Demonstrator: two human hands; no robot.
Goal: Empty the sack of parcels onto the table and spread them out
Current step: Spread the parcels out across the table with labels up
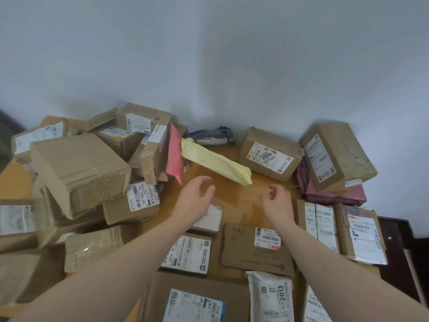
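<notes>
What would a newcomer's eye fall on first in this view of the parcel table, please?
Probably the long yellow wrapped parcel, lying diagonally on the bare wood at the table's centre, with a pink mailer propped on edge just left of it. Next, the left hand and right hand, both open and empty, hovering just short of it. Then the tumbled heap of brown cartons on the left, against the flat-lying parcels nearer the camera.

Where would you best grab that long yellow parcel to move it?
Probably around the middle of the yellow parcel, coming from above with fingers across its narrow width. It lies flat on the table, long and rounded, with bare wood on the near side. Both the left hand and the right hand are empty and close.
</notes>
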